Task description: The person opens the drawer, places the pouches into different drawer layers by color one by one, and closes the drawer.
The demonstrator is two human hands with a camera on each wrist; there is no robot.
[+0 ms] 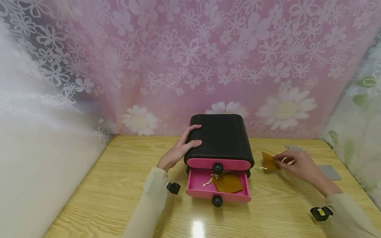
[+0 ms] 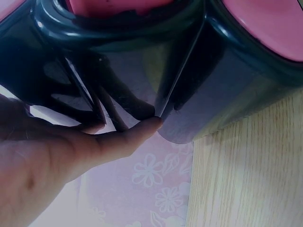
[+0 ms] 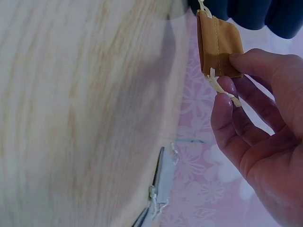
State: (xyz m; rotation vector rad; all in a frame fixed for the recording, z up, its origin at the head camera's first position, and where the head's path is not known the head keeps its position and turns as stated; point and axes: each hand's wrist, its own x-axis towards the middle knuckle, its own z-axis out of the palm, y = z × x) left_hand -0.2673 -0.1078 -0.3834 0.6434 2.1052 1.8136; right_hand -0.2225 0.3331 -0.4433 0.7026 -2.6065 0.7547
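1+ brn pouch (image 1: 228,183) in open drwr (image 1: 196,180), R hand (image 1: 301,165) pinching another pouch (image 1: 269,161).

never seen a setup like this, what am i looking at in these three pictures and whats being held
There is no robot here, just a person's two bare hands. The widest picture comes from a camera on the person's head, looking forward and down. The other two come from the small left wrist camera and right wrist camera, so they look tilted.

On the wooden table stands a black drawer unit with pink drawers. The lower drawer is open, with brown pouch fabric and pale strings inside. Grey pouches lie at the right.

The left hand rests against the unit; the right hand pinches a small brown drawstring pouch.
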